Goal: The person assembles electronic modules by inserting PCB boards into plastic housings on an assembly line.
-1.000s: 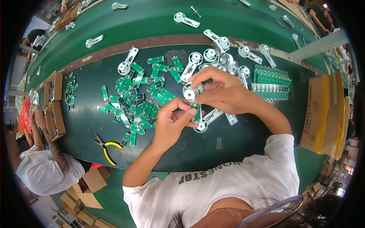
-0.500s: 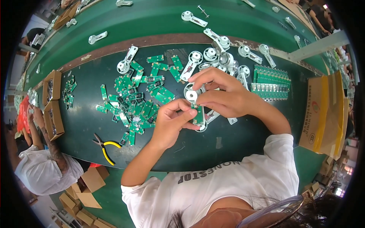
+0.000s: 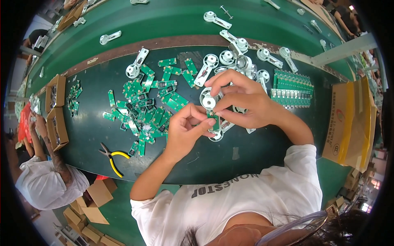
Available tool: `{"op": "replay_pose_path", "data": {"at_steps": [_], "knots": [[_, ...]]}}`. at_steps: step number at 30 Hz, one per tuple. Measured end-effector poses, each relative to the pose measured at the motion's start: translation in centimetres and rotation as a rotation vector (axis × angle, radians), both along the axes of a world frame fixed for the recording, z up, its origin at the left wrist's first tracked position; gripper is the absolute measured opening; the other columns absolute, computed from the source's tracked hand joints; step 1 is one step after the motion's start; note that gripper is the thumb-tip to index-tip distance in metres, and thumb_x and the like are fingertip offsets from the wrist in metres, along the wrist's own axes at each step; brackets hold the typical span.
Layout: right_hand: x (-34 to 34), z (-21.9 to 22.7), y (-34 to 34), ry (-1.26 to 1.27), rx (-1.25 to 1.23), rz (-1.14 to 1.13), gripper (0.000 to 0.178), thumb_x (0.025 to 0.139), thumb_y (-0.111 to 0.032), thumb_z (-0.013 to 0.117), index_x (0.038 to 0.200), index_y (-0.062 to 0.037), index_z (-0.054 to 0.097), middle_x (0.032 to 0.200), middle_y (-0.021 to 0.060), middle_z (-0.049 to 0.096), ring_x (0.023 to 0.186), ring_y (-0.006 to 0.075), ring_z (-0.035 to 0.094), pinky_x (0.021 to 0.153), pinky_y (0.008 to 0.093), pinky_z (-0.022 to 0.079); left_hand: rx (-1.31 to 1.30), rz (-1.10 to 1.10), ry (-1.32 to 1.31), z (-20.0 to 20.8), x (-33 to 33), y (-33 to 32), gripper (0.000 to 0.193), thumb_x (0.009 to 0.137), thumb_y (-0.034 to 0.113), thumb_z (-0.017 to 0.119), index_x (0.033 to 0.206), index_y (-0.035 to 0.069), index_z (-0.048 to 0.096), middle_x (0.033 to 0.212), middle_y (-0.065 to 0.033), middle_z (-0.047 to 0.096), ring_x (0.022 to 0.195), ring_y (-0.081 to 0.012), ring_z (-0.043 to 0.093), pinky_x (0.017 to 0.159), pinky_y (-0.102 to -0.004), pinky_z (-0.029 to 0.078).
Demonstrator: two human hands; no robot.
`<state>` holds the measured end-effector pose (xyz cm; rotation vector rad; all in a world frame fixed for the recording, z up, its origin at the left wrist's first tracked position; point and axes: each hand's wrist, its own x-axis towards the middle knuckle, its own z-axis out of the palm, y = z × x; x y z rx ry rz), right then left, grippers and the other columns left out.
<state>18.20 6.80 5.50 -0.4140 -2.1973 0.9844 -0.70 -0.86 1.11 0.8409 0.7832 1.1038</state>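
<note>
Between my hands is a white plastic housing (image 3: pixel 209 101) with a round head and a narrow handle, the head pointing away from me. A small green circuit board (image 3: pixel 213 122) lies along its handle. My left hand (image 3: pixel 185 128) is closed, thumb and fingers pinching the board and handle from the left. From the right, my right hand (image 3: pixel 249 100) is closed around the edge of the head, its thumb and forefinger near where head and handle meet. My fingers hide part of the joint. Just beyond are several similar white housings (image 3: pixel 211 61).
A heap of loose green circuit boards (image 3: pixel 141 104) lies to the left, with yellow-handled pliers (image 3: pixel 117 160) nearer me. Stacked board panels (image 3: pixel 291 90) and a cardboard box (image 3: pixel 347 123) are at right. Small boxes (image 3: pixel 57 129) stand far left. A green conveyor belt (image 3: pixel 164 24) carries housings beyond.
The housings on the belt have shifted right. My hands have barely moved; the held housing has tilted slightly, and its board now shows more along the handle.
</note>
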Motion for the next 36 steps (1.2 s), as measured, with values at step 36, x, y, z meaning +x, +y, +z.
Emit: {"op": "replay_pose_path", "data": {"at_steps": [36], "knots": [[-0.3, -2.2, 0.1, 0.0, 0.614, -0.155, 0.022, 0.063, -0.012, 0.071, 0.083, -0.0068, 0.063, 0.107, 0.0092, 0.055, 0.099, 0.0296, 0.055, 0.074, 0.04, 0.049, 0.062, 0.105, 0.166, 0.8, 0.3, -0.2, 0.039, 0.081, -0.008, 0.059, 0.116, 0.0, 0.042, 0.087, -0.0037, 0.059, 0.068, -0.0037, 0.053, 0.049, -0.0172, 0.043]]}}
